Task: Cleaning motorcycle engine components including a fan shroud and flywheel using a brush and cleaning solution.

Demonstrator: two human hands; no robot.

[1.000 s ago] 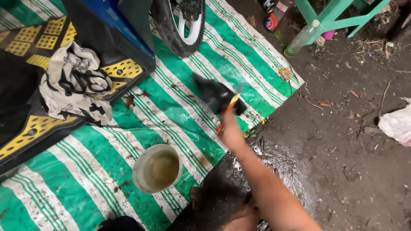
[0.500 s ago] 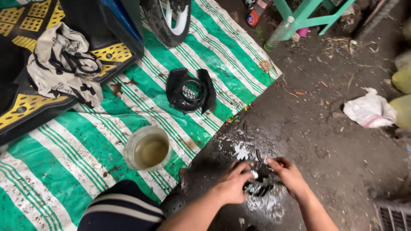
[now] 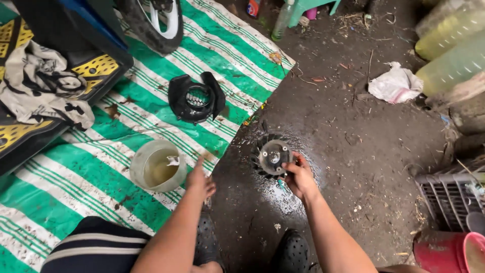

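We are looking down at our two bare hands over wet, dark ground beside a green-and-white striped tarp [image 3: 101, 177]. Our right hand [image 3: 299, 178] is gripping the near edge of a round black finned fan part [image 3: 273, 156], fingers curled onto its rim and a small teal-handled tool just showing beneath the palm; the part is lying flat on the wet ground with its metal hub facing up, directly ahead of that hand and touching it. Our left hand [image 3: 200, 181] is hanging loose and holding nothing, fingers relaxed with one pointing forward, at the tarp's edge between the fan part and a pale plastic cup [image 3: 157, 167] of murky yellowish liquid. The cup is sitting just to the left of the left hand, nearer to it than the fan part is, so the left hand is the closer one to the cup and the right hand the only one on the part. Farther ahead on the tarp a black plastic fan cover [image 3: 196, 98] is lying well apart from both hands, and a scooter wheel [image 3: 154, 25] is standing beyond it.
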